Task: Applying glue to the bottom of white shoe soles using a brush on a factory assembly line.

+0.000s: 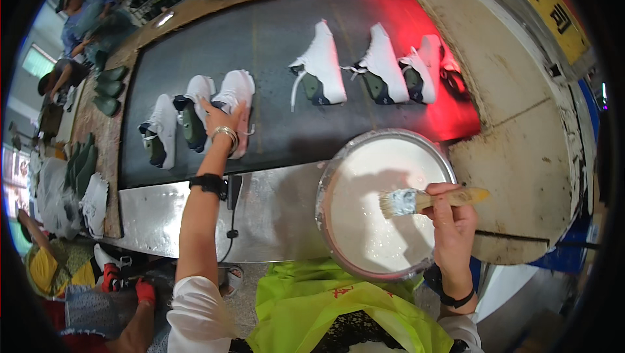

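Observation:
My left hand [222, 120] reaches over the dark belt and is closed round a white shoe upper [236, 87], its thumb on the near left side. Part of that upper is hidden under my fingers. Beside it lie a second white upper with a dark green insert [191, 122] and a third upper [166, 125]. Over a round basin [321, 203] of milky white liquid, my right hand [454, 226] grips a wooden-handled paintbrush [462, 197]. The brush lies level, its pale-coated bristles pointing left, above the liquid.
More white uppers [329, 66] stand farther right on the dark belt [260, 40], where red light falls from a machine housing [504, 79]. A metal ledge [277, 203] runs along the near edge. Green shoe forms [107, 89] lie at left. Other people work nearby, one wearing red gloves [144, 291].

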Available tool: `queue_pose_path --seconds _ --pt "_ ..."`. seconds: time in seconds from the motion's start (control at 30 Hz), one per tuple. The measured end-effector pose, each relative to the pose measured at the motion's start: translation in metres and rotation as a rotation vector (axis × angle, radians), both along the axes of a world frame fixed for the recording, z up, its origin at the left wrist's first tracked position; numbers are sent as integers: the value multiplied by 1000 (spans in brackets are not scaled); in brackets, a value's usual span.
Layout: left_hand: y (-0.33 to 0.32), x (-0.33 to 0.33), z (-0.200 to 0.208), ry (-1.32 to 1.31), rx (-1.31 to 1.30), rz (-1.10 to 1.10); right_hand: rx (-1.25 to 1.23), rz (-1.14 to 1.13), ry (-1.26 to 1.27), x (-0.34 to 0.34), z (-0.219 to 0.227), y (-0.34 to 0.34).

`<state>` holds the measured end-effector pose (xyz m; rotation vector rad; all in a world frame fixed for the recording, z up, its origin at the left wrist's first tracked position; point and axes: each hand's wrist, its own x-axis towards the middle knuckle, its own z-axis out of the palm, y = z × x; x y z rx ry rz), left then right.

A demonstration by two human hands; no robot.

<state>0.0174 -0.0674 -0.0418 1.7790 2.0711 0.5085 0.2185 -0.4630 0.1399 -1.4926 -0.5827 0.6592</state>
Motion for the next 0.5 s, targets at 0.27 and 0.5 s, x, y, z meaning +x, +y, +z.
queue_pose_path --seconds 0.27,0.5 --pt "13 7 16 233 66 -45 66 -91 26 -12 4 -8" --pt "18 -83 -1 -282 -189 100 -18 -42 -51 -21 19 -22"
